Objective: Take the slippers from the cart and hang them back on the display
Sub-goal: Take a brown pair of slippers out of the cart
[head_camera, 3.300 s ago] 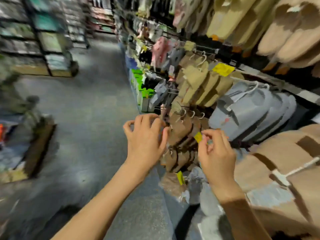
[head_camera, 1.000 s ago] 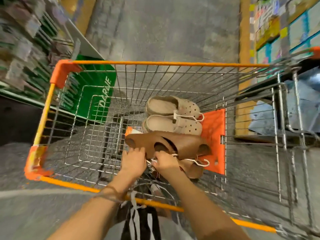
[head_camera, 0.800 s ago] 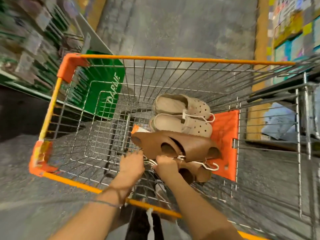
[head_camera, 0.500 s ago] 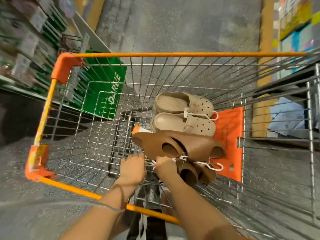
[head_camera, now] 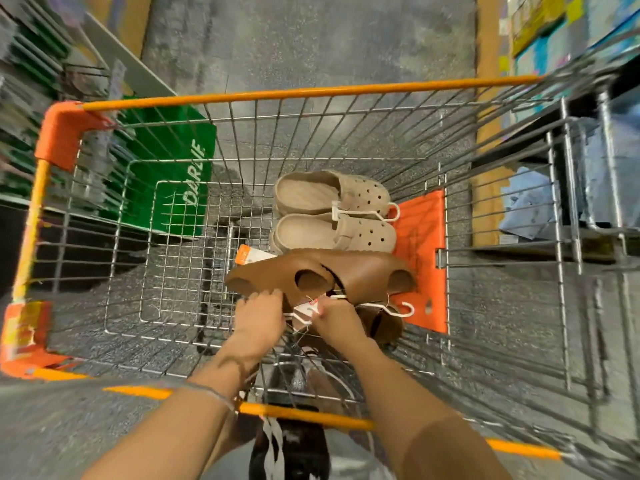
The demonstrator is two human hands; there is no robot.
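I look down into a wire shopping cart [head_camera: 242,97] with orange rims. A pair of brown slippers [head_camera: 349,271] on a white hanger [head_camera: 403,308] lies at the near side of the basket. My left hand [head_camera: 259,317] touches the near edge of the upper brown slipper with curled fingers. My right hand [head_camera: 332,320] pinches the white tag and hanger between the two brown slippers. A pair of beige perforated clogs [head_camera: 332,216] on its own white hanger lies just beyond them on the basket floor.
An orange child-seat flap [head_camera: 422,244] lies at the right of the basket. A green display box [head_camera: 173,188] stands on the floor beyond the cart's left side. Blurred shelves line both sides of the grey aisle floor [head_camera: 311,43].
I turned from the slipper display down to the cart. Over the last second both hands stayed on the brown pair, and my right hand shifted its hold to the tag and hanger.
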